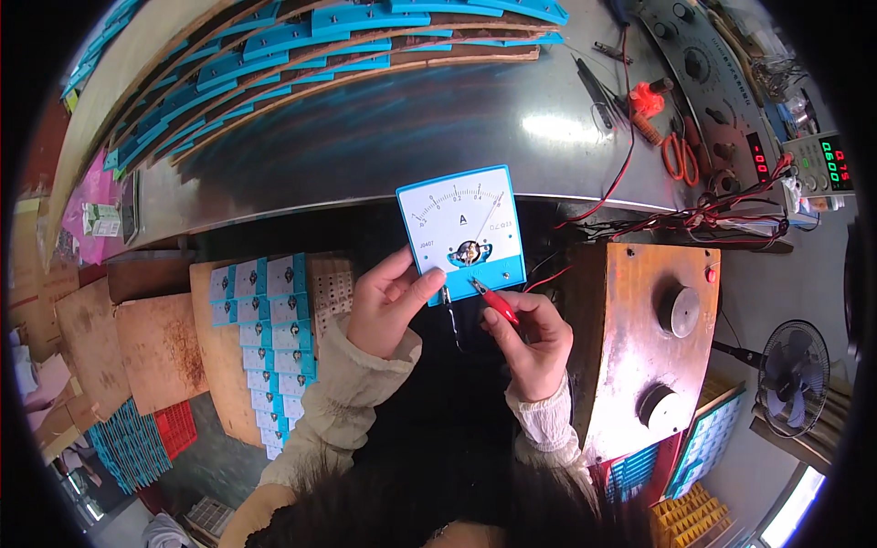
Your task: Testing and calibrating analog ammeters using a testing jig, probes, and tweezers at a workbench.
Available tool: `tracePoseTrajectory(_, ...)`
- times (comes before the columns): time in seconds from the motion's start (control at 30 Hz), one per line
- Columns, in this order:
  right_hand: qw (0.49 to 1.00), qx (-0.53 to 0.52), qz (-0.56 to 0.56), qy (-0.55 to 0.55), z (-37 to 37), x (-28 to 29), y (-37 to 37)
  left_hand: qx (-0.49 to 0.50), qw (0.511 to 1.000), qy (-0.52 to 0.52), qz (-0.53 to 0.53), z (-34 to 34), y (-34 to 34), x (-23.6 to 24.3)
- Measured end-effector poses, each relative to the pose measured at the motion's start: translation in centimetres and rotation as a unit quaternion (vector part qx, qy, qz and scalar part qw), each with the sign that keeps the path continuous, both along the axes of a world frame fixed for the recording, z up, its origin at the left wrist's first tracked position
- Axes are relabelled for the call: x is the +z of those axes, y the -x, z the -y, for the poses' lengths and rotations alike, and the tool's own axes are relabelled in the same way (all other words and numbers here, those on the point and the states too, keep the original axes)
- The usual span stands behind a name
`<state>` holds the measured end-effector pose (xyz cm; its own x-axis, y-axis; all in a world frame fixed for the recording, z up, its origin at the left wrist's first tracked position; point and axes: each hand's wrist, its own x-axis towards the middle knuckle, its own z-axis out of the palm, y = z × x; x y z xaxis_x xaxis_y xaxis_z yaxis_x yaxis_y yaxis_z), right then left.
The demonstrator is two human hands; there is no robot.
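Note:
A square meter (461, 215) with a white dial, blue rim and blue lower strip is tilted above my lap, its needle toward the right of the scale. My left hand (384, 306) grips its lower left corner, thumb beside a clip (446, 298) with a thin lead hanging from it. My right hand (530, 342) pinches a red-sleeved crocodile clip (499, 306), whose metal tip touches the meter's lower strip. The mechanism shows in an opening at the dial's lower middle. A red wire runs off to the right behind my right hand.
Racks of blue parts (338, 20) stand on the steel bench (365, 155). At right are red wires, orange scissors (679, 157), powered instruments (827, 164), a metal box with knobs (621, 365) and a fan (793, 379). At left, more meters (279, 329) lie on boards (160, 347).

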<state>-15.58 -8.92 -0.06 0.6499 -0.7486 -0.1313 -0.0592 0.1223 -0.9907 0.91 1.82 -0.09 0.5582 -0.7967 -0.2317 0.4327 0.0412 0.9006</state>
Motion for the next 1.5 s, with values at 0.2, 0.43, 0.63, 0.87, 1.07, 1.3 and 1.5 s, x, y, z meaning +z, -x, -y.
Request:
tracePoseTrajectory(0.2, 0.997, 0.016, -0.039, 0.065, 0.8, 0.8, 0.8, -0.015, 0.999, 0.008, -0.027, 0.7, 0.1, -0.7)
tracePoseTrajectory(0.43, 0.994, 0.016, -0.061, 0.085, 0.6, 1.0, 1.6, -0.056, 0.998, -0.001, -0.03, 0.6, 0.0, -1.1)
tracePoseTrajectory(0.63, 0.997, 0.006, -0.05, 0.051, 0.5, 0.6, 1.9, -0.051, 0.997, 0.02, -0.047, 0.9, 0.4, -1.1)
tracePoseTrajectory(0.87, 0.997, 0.0, -0.052, 0.057, 0.1, 1.2, 1.0, -0.027, 0.999, 0.023, -0.029, 0.3, 0.1, -1.1)
tracePoseTrajectory(1.07, 0.968, -0.031, -0.054, 0.244, -0.1, 1.3, -1.0, 0.038, 0.997, 0.037, -0.052, 0.0, -0.1, 0.6)
tracePoseTrajectory(1.3, 0.983, 0.028, 0.002, 0.183, -2.2, 2.1, -3.6, 0.291, 0.952, -0.011, 0.095, -3.4, 0.6, -0.8)
tracePoseTrajectory(1.5, 0.927, 0.153, -0.061, 0.336, -4.0, -0.8, -6.0, 0.39, 0.886, -0.206, 0.142, -9.2, -1.3, -3.0)
